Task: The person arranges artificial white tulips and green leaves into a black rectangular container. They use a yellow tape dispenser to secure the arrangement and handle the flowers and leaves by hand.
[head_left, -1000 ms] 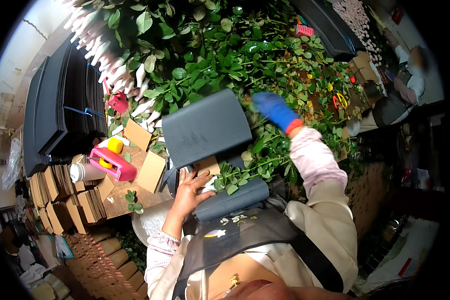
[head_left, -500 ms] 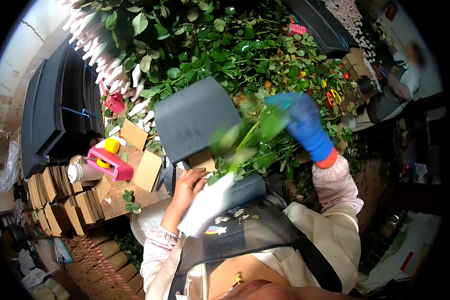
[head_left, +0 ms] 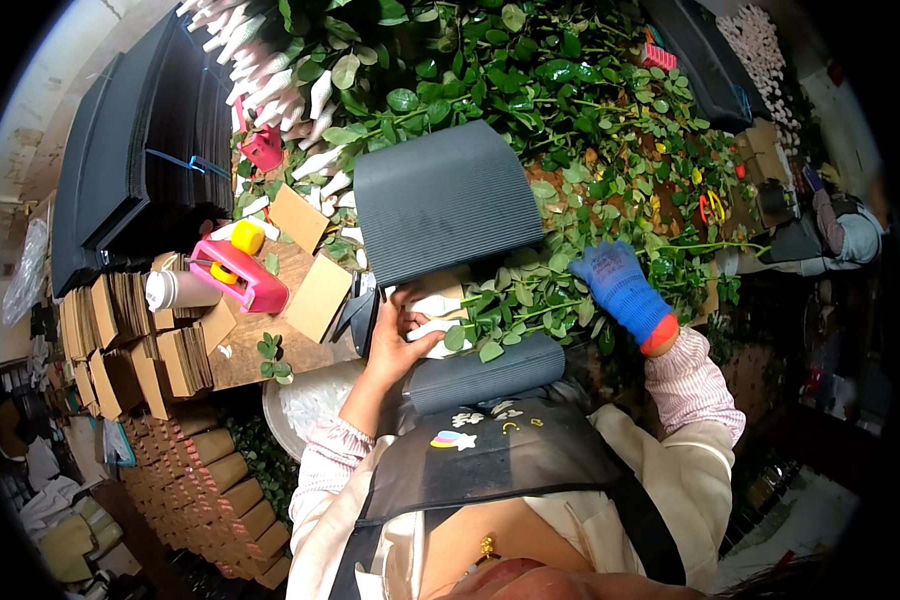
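Note:
My bare left hand [head_left: 394,338] closes its thumb and fingers on a white-sleeved rose head [head_left: 432,338] at the front edge of the folded corrugated sheet. Another white-sleeved rose head [head_left: 437,305] lies just beyond it, on a piece of brown cardboard. Their leafy stems [head_left: 515,318] run to the right. My right hand [head_left: 615,285], in a blue knitted glove, is closed around the stem end, its fingertips partly lost among the leaves. The dark grey corrugated sheet [head_left: 450,200] arches up behind the roses, and its rolled near end [head_left: 490,375] lies against my apron.
Green rose stems [head_left: 530,90] heap across the back. Left are a pink tape dispenser [head_left: 240,278], white cup [head_left: 180,290], black scissors [head_left: 358,318], cardboard pieces [head_left: 318,298] and stacked dark sheets [head_left: 140,150]. Yellow-handled scissors [head_left: 711,207] lie right, near another person [head_left: 850,235].
The rose that my right hand was swinging, blurred, above the sheet now lies low beside the other. My right hand has come down. My left hand now grips the sleeved head.

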### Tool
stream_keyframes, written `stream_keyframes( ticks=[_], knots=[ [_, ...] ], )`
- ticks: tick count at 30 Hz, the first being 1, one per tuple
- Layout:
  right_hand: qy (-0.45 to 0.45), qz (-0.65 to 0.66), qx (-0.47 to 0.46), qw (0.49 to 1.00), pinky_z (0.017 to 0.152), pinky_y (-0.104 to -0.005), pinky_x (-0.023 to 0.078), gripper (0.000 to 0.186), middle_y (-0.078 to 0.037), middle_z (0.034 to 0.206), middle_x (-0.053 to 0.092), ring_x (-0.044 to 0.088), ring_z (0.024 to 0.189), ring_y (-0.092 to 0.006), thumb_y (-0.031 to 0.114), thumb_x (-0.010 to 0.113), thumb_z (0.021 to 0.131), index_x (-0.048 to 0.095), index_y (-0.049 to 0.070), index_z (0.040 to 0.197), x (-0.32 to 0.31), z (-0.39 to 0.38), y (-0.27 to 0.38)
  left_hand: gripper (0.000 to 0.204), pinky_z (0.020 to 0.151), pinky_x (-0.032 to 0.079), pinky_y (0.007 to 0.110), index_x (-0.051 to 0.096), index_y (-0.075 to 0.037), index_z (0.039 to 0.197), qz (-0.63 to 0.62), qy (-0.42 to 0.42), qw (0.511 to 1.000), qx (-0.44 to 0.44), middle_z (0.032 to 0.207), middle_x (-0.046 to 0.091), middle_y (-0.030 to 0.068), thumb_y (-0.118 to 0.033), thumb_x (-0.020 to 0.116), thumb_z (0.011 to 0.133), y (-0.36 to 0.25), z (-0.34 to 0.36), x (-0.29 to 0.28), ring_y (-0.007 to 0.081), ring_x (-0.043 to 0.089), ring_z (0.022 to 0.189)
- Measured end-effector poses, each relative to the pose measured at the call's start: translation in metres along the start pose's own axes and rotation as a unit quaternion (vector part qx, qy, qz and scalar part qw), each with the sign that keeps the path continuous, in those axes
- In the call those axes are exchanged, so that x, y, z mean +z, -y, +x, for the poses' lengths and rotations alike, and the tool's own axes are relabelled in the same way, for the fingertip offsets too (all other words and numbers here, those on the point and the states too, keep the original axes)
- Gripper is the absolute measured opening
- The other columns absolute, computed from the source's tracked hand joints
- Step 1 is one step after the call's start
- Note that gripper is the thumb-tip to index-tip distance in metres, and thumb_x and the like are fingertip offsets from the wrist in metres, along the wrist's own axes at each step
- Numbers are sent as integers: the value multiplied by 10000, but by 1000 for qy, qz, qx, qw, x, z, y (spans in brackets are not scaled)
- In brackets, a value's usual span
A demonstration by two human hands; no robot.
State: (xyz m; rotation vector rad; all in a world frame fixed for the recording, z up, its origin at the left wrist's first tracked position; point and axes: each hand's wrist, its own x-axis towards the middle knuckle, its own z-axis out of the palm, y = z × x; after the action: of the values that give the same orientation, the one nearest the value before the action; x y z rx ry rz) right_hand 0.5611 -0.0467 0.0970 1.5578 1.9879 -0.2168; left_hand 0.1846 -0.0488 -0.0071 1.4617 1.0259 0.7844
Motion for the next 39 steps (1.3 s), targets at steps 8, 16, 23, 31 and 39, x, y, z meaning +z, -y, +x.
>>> stream_keyframes(
  ticks=[8, 16, 23, 31, 39],
  knots=[
    [-90, 137, 31, 986, 884, -457, 539, 352, -97, 1102, 695, 681, 1010, -309, 202, 660, 895, 656, 145, 1242, -45, 30, -41, 507, 873, 547, 361, 698, -92, 1302, 171, 26, 985, 26, 1120, 573, 125, -113, 828, 812, -31, 11, 1, 268, 627, 1034],
    [-261, 229, 199, 916, 1185, -459, 317, 470, -111, 1515, 505, 472, 1402, -287, 299, 585, 969, 563, 229, 1433, -27, 189, -42, 520, 890, 515, 375, 695, -75, 1299, 228, 56, 971, 45, 1081, 568, 123, -146, 833, 803, -47, 20, 10, 278, 606, 1018],
    [-319, 143, -15, 937, 910, -485, 546, 217, -141, 1164, 692, 687, 1029, -346, 166, 553, 926, 672, 135, 1105, -22, 130, -90, 468, 911, 507, 370, 694, -38, 1272, 241, 21, 968, 73, 1115, 599, 124, -97, 811, 822, -46, 12, 14, 281, 604, 1030],
    [-487, 180, 227, 824, 970, -411, 532, 337, -131, 1223, 704, 682, 1081, -344, 45, 629, 877, 699, 99, 1202, 30, 15, -214, 255, 882, 513, 389, 746, -57, 1120, 291, -21, 945, 148, 1104, 717, 92, -127, 756, 875, -47, 16, 21, 297, 633, 986],
    [-539, 424, 46, 726, 1027, -413, 506, 509, -181, 1233, 690, 652, 1169, -342, -50, 754, 752, 672, 94, 1233, 19, -67, -145, 210, 903, 515, 356, 742, -29, 1070, 198, -24, 977, 73, 1058, 745, 108, -98, 767, 873, -39, 13, 22, 267, 681, 989]
  ],
)
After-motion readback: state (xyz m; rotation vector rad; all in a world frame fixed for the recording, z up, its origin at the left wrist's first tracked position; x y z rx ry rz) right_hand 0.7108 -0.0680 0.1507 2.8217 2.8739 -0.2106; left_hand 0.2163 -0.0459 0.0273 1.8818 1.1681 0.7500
